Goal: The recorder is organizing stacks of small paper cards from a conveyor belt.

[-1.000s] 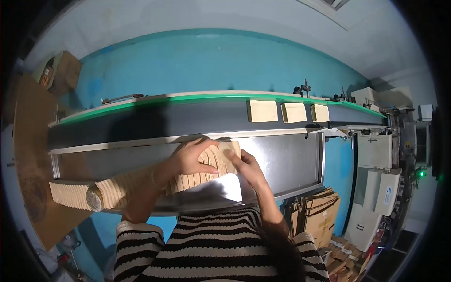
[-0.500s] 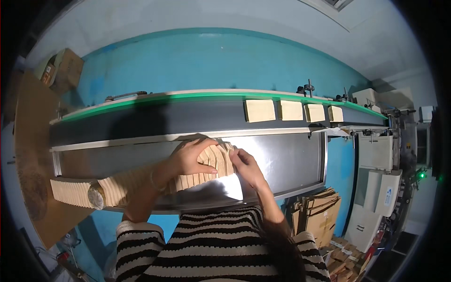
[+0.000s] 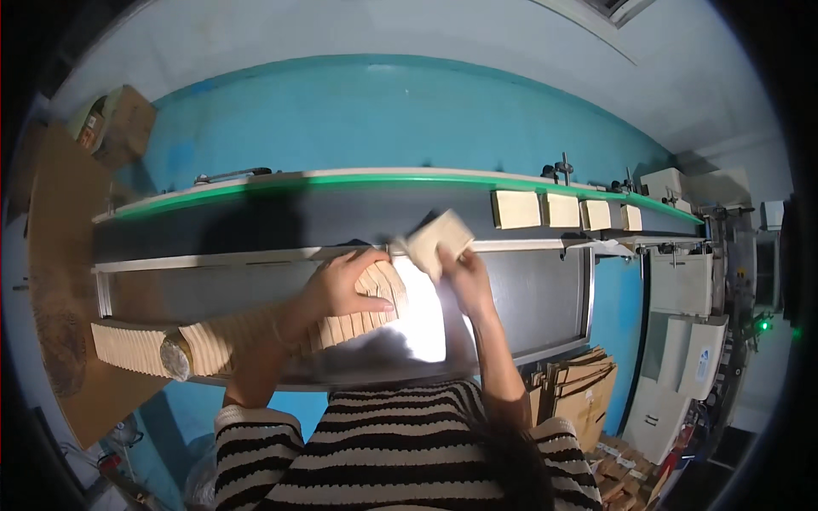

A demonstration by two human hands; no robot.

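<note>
A long row of thin beige folded paper packets [image 3: 345, 330], standing on edge side by side, lies along the metal table's front. My left hand [image 3: 341, 288] is wrapped over the row's right end, thumb on the near side and fingers on the far side. My right hand [image 3: 469, 277] grips a single beige packet [image 3: 443, 240], tilted and slightly blurred, lifted clear of the row at the conveyor's near rail. Several similar packets [image 3: 516, 209] lie flat in a line on the dark conveyor belt [image 3: 366, 209], to the right of the held one.
A round-faced object [image 3: 176, 356] sits against the row, with more packets [image 3: 128, 347] left of it. The metal table [image 3: 537, 294] runs below the conveyor's near rail; a green strip [image 3: 383, 180] edges its far side. Flattened cardboard [image 3: 579, 387] leans at the lower right.
My right hand has drawn a packet off the row's right end and raised it toward the belt. Packets on the belt have shifted right. My left hand has stayed put.
</note>
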